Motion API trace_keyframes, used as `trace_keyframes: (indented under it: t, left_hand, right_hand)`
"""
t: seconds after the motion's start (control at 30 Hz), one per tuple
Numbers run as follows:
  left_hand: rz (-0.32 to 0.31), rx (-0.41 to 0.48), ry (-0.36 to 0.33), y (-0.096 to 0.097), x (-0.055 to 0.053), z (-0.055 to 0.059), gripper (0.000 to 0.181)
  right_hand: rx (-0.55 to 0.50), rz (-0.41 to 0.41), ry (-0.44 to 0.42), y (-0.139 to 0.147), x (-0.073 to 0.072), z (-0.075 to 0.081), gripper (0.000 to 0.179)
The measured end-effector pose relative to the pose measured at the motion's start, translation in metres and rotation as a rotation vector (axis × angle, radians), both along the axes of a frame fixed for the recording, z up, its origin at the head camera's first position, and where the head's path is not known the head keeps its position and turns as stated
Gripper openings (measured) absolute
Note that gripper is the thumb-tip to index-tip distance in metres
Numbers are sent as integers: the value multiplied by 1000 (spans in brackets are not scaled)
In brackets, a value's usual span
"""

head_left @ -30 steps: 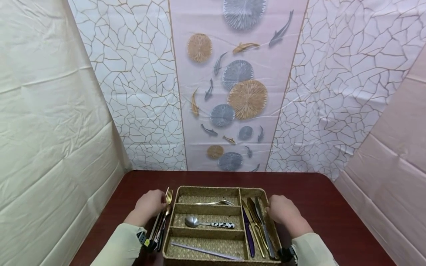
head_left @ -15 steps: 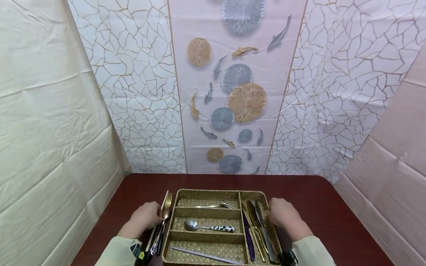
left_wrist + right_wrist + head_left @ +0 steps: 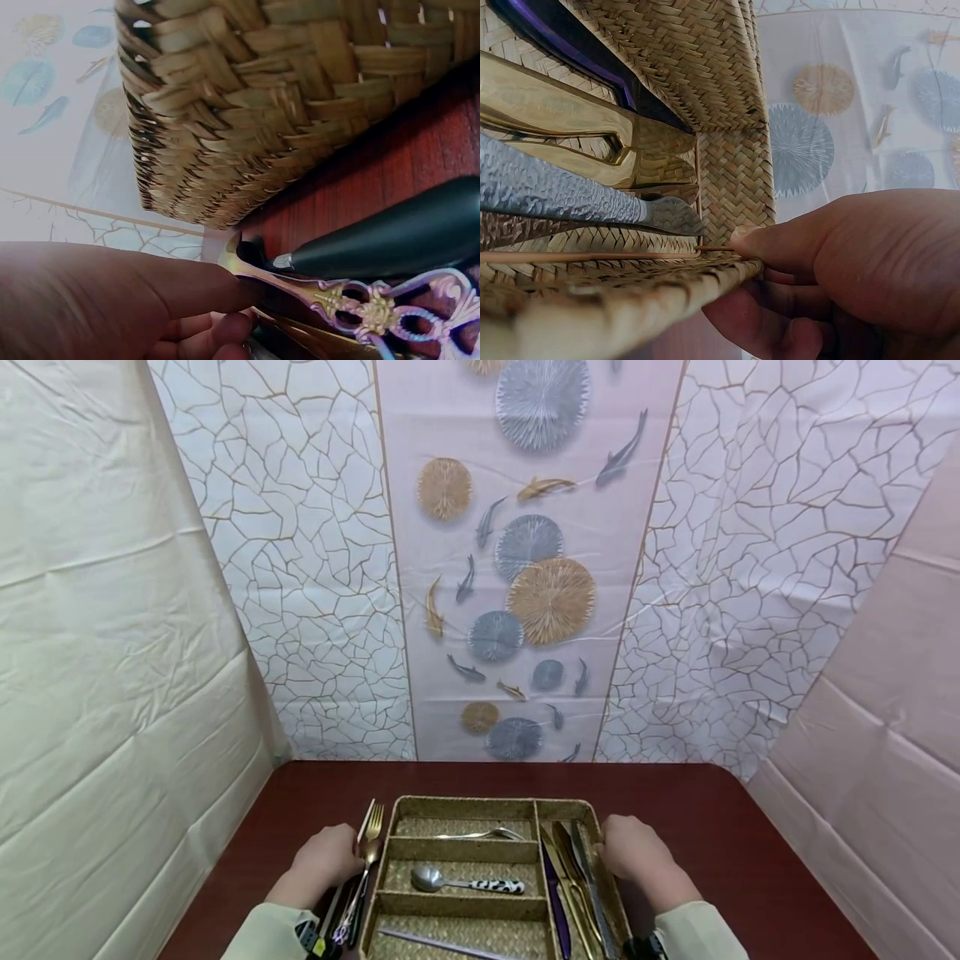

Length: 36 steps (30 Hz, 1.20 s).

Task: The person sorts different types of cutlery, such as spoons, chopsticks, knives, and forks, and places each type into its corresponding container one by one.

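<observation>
My left hand [image 3: 327,857] is at the pile of cutlery left of the woven tray [image 3: 463,900]. Its thumb and fingers pinch the neck of a spoon [image 3: 367,311] with an ornate, pinkish openwork handle. Beside that spoon lies a piece with a dark green-black handle [image 3: 397,232], and a gold fork [image 3: 375,821] points away behind it. My right hand [image 3: 637,856] grips the tray's right rim, thumb inside and fingers curled outside. Close to that thumb, in the right-hand compartment, lie a knife with a hammered silver handle [image 3: 562,180], gold knives [image 3: 555,97] and a purple-handled knife [image 3: 562,45].
The tray's left side has three compartments: a silver fork [image 3: 483,834] at the back, a spoon with a black-and-white handle [image 3: 468,883] in the middle, and a thin silvery stick [image 3: 442,942] in front. A patterned cloth [image 3: 502,568] hangs behind the dark red table [image 3: 675,785].
The left hand has drawn back along the cutlery pile from the fork to the spoon. My right hand stays on the tray rim. The head view has tilted slightly up.
</observation>
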<state>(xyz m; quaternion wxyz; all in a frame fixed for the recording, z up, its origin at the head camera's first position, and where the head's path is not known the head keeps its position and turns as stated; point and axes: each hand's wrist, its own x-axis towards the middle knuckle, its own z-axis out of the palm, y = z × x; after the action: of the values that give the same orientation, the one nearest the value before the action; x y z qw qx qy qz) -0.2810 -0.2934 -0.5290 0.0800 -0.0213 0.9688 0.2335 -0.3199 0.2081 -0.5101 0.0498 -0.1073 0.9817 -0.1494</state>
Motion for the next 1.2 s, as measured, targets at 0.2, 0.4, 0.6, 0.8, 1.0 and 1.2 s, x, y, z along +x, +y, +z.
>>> trace_keyframes:
  t: [0.2, 0.4, 0.6, 0.8, 1.0, 1.2]
  left_hand:
    - [26, -2, 36, 0, -1, -5, 51]
    - [48, -39, 79, 0, -3, -9, 46]
    - [61, -49, 136, 1, -3, -12, 44]
    - [90, -79, 135, 1, 1, -13, 40]
    - [82, -67, 169, -1, 1, -5, 42]
    - [50, -83, 232, 2, -5, 16, 29]
  right_hand:
    - [17, -40, -1, -17, 24, 31, 39]
    - [17, -30, 33, -18, 21, 30, 43]
    - [41, -40, -2, -18, 20, 31, 34]
    - [26, -35, -22, -19, 23, 30, 34]
    - [10, -34, 17, -19, 24, 27, 39]
    - [22, -35, 17, -18, 24, 29, 36]
